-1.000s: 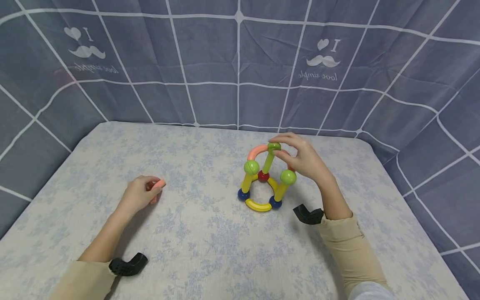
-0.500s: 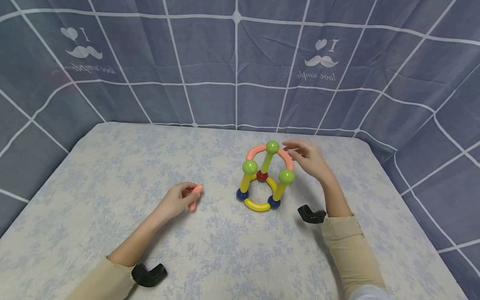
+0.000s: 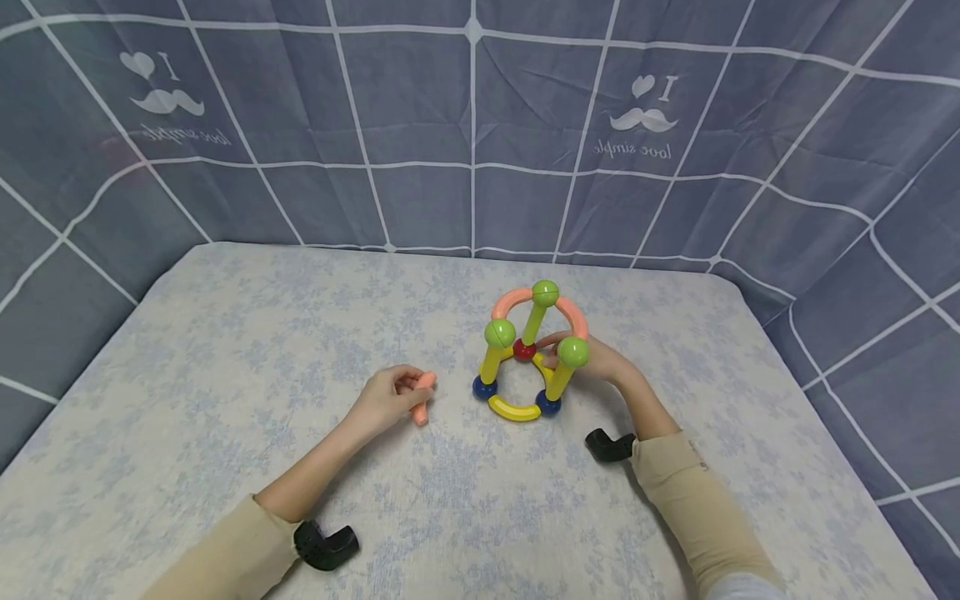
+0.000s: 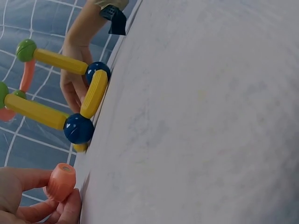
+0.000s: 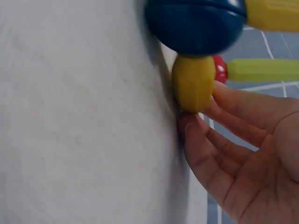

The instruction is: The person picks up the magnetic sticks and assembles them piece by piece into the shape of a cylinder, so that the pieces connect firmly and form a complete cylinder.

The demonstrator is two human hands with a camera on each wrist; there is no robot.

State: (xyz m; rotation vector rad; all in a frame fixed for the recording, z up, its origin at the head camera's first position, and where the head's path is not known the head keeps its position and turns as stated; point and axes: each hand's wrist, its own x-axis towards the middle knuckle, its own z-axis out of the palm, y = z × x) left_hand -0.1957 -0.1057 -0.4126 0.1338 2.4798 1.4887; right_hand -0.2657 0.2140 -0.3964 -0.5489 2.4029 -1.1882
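My left hand pinches a curved salmon-pink magnetic stick between thumb and fingers, just left of the toy frame. One flat end of that stick faces the left wrist camera. The frame stands upright: blue balls and a red ball joined by curved yellow sticks, with straight sticks rising to green balls. Two curved pink sticks link the green balls. My right hand, partly hidden behind the front right post, grips the right-hand curved yellow stick low at the base.
The frame stands on a table with a pale blue-patterned cloth. A dark blue gridded curtain hangs behind the table and along its sides. Black curved devices sit at both wrists.
My left hand has moved right with the pink stick, toward the frame. My right hand has left the rear green ball, dropped down and taken hold of the base's curved yellow stick.
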